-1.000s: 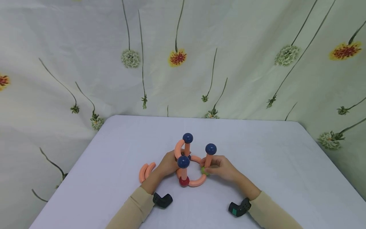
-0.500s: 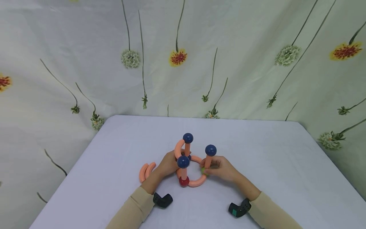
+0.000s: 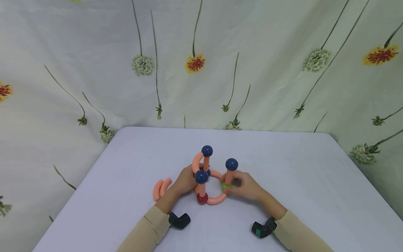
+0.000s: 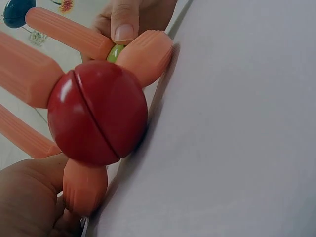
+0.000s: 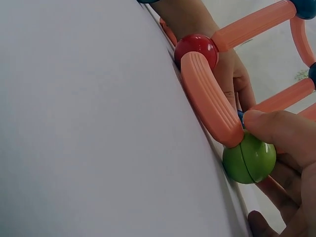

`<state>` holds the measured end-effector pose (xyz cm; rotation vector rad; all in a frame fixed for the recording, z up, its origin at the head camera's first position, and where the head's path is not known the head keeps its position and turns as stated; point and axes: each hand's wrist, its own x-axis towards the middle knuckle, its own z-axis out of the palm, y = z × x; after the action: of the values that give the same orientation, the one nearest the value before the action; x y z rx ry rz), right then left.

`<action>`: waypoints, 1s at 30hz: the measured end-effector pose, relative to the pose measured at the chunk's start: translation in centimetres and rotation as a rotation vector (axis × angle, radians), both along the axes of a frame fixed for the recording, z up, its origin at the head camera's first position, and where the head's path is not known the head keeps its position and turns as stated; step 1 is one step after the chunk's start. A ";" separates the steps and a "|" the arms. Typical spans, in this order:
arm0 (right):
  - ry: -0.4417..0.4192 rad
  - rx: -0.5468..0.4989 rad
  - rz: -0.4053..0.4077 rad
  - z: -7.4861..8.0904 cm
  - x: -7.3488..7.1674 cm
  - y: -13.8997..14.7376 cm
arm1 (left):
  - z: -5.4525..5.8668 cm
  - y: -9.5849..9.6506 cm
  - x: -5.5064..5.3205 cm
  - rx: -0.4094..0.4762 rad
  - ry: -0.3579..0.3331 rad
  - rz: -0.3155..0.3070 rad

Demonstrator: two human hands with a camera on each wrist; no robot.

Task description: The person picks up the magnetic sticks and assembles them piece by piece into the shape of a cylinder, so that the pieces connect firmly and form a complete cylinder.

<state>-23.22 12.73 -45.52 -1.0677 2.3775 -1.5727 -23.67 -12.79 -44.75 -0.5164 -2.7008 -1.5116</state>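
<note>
A ring of curved pink sticks (image 3: 216,201) and balls lies on the white table in the head view, part of a magnetic ball-and-stick toy. Upright sticks topped with blue balls (image 3: 202,176) rise from it, and a curved stick (image 3: 196,163) joins two tops. My left hand (image 3: 186,180) holds the toy's left rear, its fingertips partly hidden behind the sticks. The red ball (image 4: 98,112) fills the left wrist view. With thumb and fingers, my right hand (image 3: 247,186) pinches around the green ball (image 5: 249,157) at the foot of the right upright stick (image 3: 228,177).
Two loose curved pink sticks (image 3: 162,189) lie left of my left forearm. Black wrist devices (image 3: 179,221) sit at both sleeves. Behind the white table (image 3: 283,157) hangs a flower-printed cloth (image 3: 267,70).
My right fingers shift slightly around the green ball, which shows more now. The right upright stick's blue ball dips a little, then rises. My left hand stays in place.
</note>
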 end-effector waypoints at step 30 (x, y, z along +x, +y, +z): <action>0.060 0.150 -0.419 -0.1 -0.7 2.4 | -0.6 0.0 0.2 0.023 0.065 -0.116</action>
<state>-23.94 15.16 -45.67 -0.6233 2.8467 -1.4508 -23.49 -12.81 -45.32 -0.7200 -2.6436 -1.5206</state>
